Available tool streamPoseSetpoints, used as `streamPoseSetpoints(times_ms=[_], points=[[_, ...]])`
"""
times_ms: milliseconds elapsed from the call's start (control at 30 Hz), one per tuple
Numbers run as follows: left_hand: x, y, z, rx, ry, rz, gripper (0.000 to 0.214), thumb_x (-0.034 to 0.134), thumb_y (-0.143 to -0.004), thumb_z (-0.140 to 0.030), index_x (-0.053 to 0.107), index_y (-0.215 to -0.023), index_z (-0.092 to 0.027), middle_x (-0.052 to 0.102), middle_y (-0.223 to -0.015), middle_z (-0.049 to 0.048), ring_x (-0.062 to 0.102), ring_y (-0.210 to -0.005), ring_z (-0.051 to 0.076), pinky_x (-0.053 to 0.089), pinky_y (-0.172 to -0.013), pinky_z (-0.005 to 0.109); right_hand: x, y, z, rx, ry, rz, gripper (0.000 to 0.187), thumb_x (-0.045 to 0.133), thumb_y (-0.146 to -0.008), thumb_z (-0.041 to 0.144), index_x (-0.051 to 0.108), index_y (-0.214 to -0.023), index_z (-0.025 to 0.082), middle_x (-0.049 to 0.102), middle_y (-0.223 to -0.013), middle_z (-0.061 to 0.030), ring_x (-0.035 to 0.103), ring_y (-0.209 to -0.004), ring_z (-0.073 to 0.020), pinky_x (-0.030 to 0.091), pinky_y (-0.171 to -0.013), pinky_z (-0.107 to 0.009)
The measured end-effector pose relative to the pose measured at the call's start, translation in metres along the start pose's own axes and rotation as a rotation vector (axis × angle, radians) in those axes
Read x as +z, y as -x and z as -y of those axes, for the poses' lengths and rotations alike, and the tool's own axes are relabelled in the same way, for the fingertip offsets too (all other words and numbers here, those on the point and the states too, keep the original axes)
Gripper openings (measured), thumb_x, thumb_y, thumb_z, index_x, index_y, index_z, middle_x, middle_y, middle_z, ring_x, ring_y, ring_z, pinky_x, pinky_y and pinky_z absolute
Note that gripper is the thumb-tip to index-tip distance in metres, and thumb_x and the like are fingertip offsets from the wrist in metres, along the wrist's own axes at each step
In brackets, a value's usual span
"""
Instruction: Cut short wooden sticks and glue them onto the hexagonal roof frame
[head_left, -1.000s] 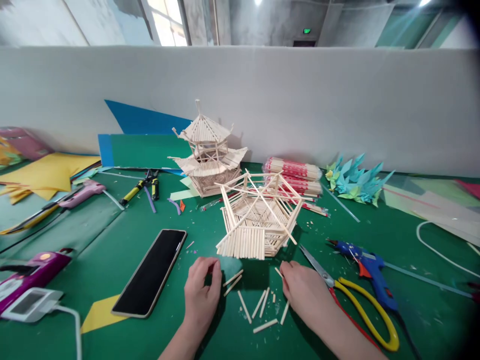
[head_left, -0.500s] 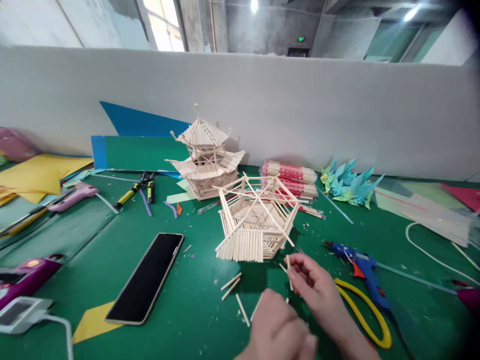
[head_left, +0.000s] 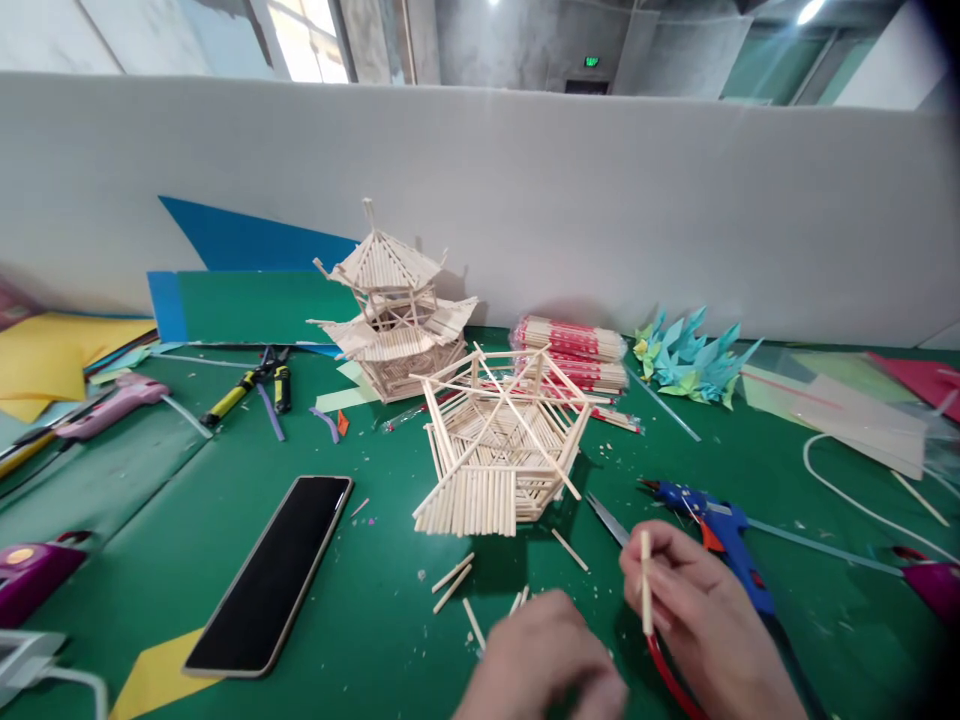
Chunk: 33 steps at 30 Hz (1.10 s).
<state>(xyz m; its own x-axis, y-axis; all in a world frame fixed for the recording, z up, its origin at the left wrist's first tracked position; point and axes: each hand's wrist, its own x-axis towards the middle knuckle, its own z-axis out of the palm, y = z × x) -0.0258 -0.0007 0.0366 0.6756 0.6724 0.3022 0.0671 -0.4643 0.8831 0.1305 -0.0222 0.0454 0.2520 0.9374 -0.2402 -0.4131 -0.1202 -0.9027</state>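
Pinched between the thumb and fingers of my right hand [head_left: 697, 610] is a short wooden stick [head_left: 646, 580], held upright. Scissors [head_left: 609, 520] lie by that hand: their blade shows beyond it and a red handle curves below. Whether the hand touches them I cannot tell. My left hand [head_left: 544, 660] is low in the middle, knuckles up, blurred, its fingertips hidden. Just past it are several cut sticks [head_left: 472, 622] on the table. A stick-built hexagonal frame [head_left: 502, 440] stands ahead, one roof panel [head_left: 469, 508] filled with sticks.
Behind stands a two-tiered stick pagoda [head_left: 386, 310], beside bagged stick bundles [head_left: 574, 345]. A phone [head_left: 274, 575] lies left, a blue glue gun [head_left: 712, 520] right. Farther off are pliers [head_left: 232, 395], a pink glue gun [head_left: 116, 405] and blue folded paper [head_left: 697, 360].
My right hand has moved right and nearer with the stick, over where the yellow scissor handle showed. My left hand has shifted slightly down. The view has turned a little to the right.
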Motion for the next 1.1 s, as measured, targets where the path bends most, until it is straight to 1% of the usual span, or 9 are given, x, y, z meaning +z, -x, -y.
streamPoseSetpoints(times_ms=[67, 133, 233, 500, 700, 833, 967, 1033, 1100], points=[[-0.015, -0.002, 0.002, -0.322, 0.099, -0.056, 0.029, 0.045, -0.084, -0.03, 0.063, -0.069, -0.014, 0.054, -0.06, 0.0042, 0.05, -0.056, 0.015, 0.038, -0.051, 0.027, 0.007, 0.0, -0.005, 0.041, 0.063, 0.099, 0.018, 0.069, -0.069, 0.033, 0.059, -0.07, 0.018, 0.048, -0.056, 0.0044, 0.036, -0.047, -0.0058, 0.029, -0.043, -0.016], [-0.02, -0.006, 0.002, -0.488, 0.302, -0.055, 0.037, 0.045, -0.082, -0.042, 0.06, -0.064, -0.014, 0.052, -0.058, 0.0029, 0.045, -0.05, 0.012, 0.034, -0.047, 0.026, 0.013, -0.001, -0.011, 0.045, 0.113, 0.14, 0.017, 0.066, -0.071, 0.033, 0.059, -0.07, 0.018, 0.049, -0.06, 0.0037, 0.04, -0.052, -0.0076, 0.033, -0.048, -0.017], [-0.016, -0.008, 0.003, -0.632, 0.549, -0.09, 0.04, 0.052, -0.073, -0.052, 0.057, -0.06, -0.014, 0.051, -0.054, 0.0011, 0.04, -0.046, 0.01, 0.031, -0.046, 0.024, 0.019, -0.003, -0.017, 0.013, 0.143, 0.14, 0.017, 0.064, -0.072, 0.035, 0.058, -0.072, 0.02, 0.05, -0.065, 0.0034, 0.044, -0.058, -0.0096, 0.037, -0.054, -0.019], [-0.007, -0.008, 0.019, -0.819, 0.811, -0.237, 0.039, 0.072, -0.053, -0.049, 0.056, -0.059, -0.014, 0.05, -0.044, -0.0035, 0.037, -0.04, 0.006, 0.026, -0.041, 0.02, 0.023, -0.011, -0.028, -0.001, 0.24, 0.165, 0.021, 0.062, -0.071, 0.041, 0.057, -0.074, 0.021, 0.051, -0.066, 0.0038, 0.046, -0.059, -0.0102, 0.039, -0.054, -0.017], [-0.009, -0.009, 0.021, -0.859, 0.876, -0.282, 0.036, 0.075, -0.052, -0.044, 0.052, -0.055, -0.015, 0.046, -0.039, -0.0063, 0.034, -0.037, 0.005, 0.022, -0.04, 0.02, 0.021, -0.011, -0.03, -0.018, 0.364, 0.091, 0.024, 0.061, -0.072, 0.044, 0.06, -0.082, 0.022, 0.058, -0.07, 0.001, 0.053, -0.064, -0.0138, 0.043, -0.057, -0.02], [-0.012, -0.006, 0.018, -0.843, 0.859, -0.343, 0.028, 0.072, -0.059, -0.034, 0.053, -0.056, -0.015, 0.046, -0.043, -0.0062, 0.035, -0.042, 0.005, 0.023, -0.043, 0.019, -0.011, -0.012, -0.022, -0.117, 0.516, -0.211, 0.028, 0.058, -0.074, 0.044, 0.058, -0.093, 0.023, 0.06, -0.082, -0.0011, 0.054, -0.071, -0.0157, 0.044, -0.061, -0.022], [-0.015, -0.003, 0.02, -0.876, 0.85, -0.36, 0.021, 0.07, -0.062, -0.028, 0.054, -0.058, -0.015, 0.046, -0.046, -0.0064, 0.035, -0.044, 0.006, 0.024, -0.044, 0.019, -0.072, -0.009, -0.015, -0.274, 0.887, -0.613, 0.032, 0.054, -0.074, 0.044, 0.056, -0.098, 0.022, 0.06, -0.087, -0.0037, 0.055, -0.075, -0.0186, 0.044, -0.064, -0.027], [-0.015, -0.003, 0.022, -0.901, 0.855, -0.351, 0.021, 0.071, -0.06, -0.027, 0.055, -0.057, -0.015, 0.047, -0.046, -0.0059, 0.037, -0.045, 0.006, 0.025, -0.044, 0.019, -0.102, -0.007, -0.015, -0.289, 1.101, -0.728, 0.035, 0.052, -0.074, 0.045, 0.055, -0.098, 0.02, 0.06, -0.088, -0.0055, 0.056, -0.074, -0.02, 0.044, -0.063, -0.03], [-0.014, -0.004, 0.023, -0.917, 0.889, -0.339, 0.021, 0.072, -0.057, -0.028, 0.054, -0.056, -0.015, 0.048, -0.044, -0.0055, 0.038, -0.044, 0.007, 0.024, -0.044, 0.019, -0.125, -0.007, -0.017, -0.241, 1.285, -0.749, 0.04, 0.05, -0.074, 0.046, 0.054, -0.101, 0.017, 0.057, -0.095, -0.0095, 0.056, -0.078, -0.023, 0.044, -0.059, -0.031]])
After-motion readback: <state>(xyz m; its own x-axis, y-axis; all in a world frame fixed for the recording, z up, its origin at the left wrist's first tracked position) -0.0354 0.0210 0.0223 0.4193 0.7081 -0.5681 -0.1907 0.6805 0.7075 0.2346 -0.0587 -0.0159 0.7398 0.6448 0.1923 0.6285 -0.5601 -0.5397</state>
